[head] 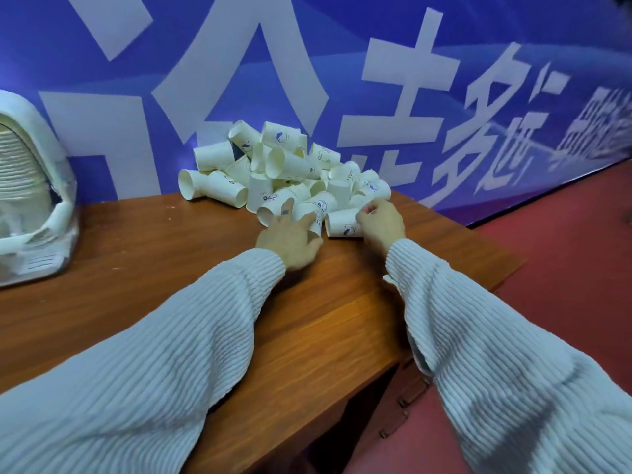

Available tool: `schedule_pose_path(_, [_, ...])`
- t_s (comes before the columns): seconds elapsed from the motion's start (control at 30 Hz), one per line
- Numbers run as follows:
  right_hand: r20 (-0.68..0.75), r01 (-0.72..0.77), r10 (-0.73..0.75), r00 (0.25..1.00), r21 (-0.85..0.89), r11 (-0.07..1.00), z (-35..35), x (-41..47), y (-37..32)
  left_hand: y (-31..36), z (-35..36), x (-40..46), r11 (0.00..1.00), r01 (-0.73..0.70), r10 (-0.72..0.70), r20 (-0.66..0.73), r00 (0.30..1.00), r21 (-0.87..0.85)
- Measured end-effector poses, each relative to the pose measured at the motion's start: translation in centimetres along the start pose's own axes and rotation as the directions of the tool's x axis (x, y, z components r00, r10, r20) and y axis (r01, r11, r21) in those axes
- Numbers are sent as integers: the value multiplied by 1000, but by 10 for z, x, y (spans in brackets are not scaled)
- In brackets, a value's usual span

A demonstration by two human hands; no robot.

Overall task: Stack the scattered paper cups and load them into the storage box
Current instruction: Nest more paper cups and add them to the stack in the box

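Head view: both hands [290,237] lie released against the cup pile [284,172]; storage box [34,186] left.

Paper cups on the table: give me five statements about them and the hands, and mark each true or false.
1. The paper cups lie in a loose heap against the blue banner. True.
2. The left hand reaches the near edge of the heap, fingers extended. True.
3. The right hand rests flat on the wooden table, far from any cup. False: it is at a cup lying on its side, fingers curled.
4. All cups stand upright. False: many lie on their sides.
5. The white container stands right of the heap. False: it stands at the left.
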State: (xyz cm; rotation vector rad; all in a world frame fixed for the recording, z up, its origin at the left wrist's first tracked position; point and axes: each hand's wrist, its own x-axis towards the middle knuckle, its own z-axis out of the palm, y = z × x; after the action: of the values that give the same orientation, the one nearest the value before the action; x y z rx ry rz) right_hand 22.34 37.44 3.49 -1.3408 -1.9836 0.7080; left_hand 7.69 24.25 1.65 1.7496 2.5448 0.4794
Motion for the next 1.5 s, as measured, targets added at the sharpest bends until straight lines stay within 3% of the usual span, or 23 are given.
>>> schedule_pose_path(0.17, [87, -24, 17, 996, 76, 997, 1, 2, 15, 4, 7, 11, 985, 102, -116, -95, 989, -139])
schedule_pose_path(0.5, [-9, 48, -47, 999, 260, 964, -4, -5, -7, -18, -19, -6, 950, 170, -208, -122, 970, -263])
schedule_pose_path(0.77, [30, 132, -155, 987, 386, 913, 14, -38, -70, -53, -78, -47, 959, 152, -211, -247, 946, -240])
schedule_pose_path(0.97, [76, 215, -282, 956, 470, 856, 40, -65, -136, -97, -126, -88, 938, 204, -300, -359, 884, -281])
schedule_pose_path(1.1, [132, 243, -373, 919, 555, 795, 70, -83, -188, -129, -165, -125, 903, 266, -385, -360, 850, -337])
schedule_pose_path(1.17, [138, 261, -421, 896, 605, 753, 85, -95, -217, -148, -183, -142, 897, 234, -392, -430, 813, -375])
schedule_pose_path(1.33, [61, 392, -563, 824, 655, 646, 120, -133, -291, -197, -219, -188, 810, 166, -535, -594, 600, -563])
schedule_pose_path(1.5, [43, 602, -743, 668, 556, 573, 149, -161, -349, -241, -238, -228, 747, 135, -639, -646, 418, -651])
